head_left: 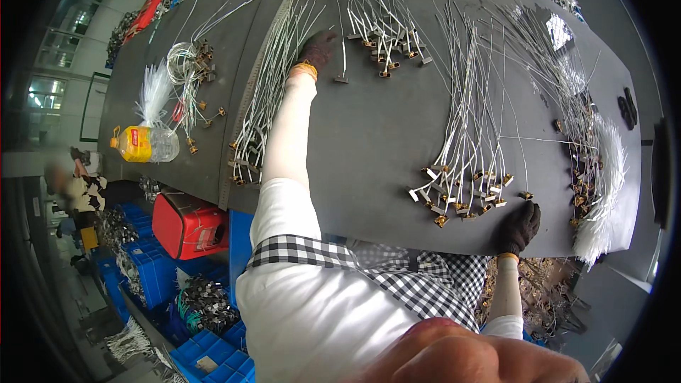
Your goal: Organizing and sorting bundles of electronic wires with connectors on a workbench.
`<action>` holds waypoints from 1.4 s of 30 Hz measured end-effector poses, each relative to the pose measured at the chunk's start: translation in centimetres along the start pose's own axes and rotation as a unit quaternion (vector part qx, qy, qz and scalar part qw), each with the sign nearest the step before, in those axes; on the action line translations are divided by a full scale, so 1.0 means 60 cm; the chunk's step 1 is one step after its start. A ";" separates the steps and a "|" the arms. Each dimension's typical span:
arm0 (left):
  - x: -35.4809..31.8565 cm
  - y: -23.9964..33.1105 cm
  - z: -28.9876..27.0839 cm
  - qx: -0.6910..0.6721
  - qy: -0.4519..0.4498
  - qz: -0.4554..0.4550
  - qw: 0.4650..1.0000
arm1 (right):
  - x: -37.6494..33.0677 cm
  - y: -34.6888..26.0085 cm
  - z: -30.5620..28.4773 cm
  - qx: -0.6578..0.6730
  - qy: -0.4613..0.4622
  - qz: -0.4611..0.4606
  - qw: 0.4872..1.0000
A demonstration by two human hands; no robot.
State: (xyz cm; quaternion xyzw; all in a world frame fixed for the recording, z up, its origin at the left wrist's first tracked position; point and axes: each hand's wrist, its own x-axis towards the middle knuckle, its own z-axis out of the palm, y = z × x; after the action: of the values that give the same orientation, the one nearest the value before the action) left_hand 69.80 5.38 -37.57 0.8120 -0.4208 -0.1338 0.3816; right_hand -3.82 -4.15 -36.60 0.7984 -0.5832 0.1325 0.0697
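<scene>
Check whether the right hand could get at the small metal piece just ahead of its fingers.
Probably yes: the gloved right hand is just short of that metal piece, with nothing visible between them.

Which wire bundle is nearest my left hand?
The long bundle just left of your left forearm: your left hand is right at its edge, while the other bundles lie farther off.

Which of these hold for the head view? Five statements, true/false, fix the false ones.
1. The left hand is at a bundle of thin wires on the table. True.
2. The right hand is bare. False: it wears a dark glove.
3. The apron is black-and-white checked. True.
4. The plastic bottle is right of both hands. False: it is left of both.
5. The bottle's label is yellow. True.
</scene>
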 end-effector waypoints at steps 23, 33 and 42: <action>0.049 0.131 0.021 0.370 -0.018 0.101 0.923 | -0.007 0.017 -0.020 0.010 0.042 -0.027 0.999; 0.056 0.121 -0.018 0.507 -0.104 0.054 0.854 | 0.006 0.014 -0.018 0.040 0.050 -0.031 0.997; 0.058 0.165 -0.003 0.285 -0.060 -0.114 0.950 | -0.002 0.024 -0.010 0.027 0.056 -0.034 0.998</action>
State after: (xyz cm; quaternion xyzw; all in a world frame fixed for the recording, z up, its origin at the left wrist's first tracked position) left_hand 66.27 -0.79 -29.81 0.9200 -0.3681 -0.0994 0.0906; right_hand -5.32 -4.35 -36.11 0.8106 -0.5474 0.1901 0.0851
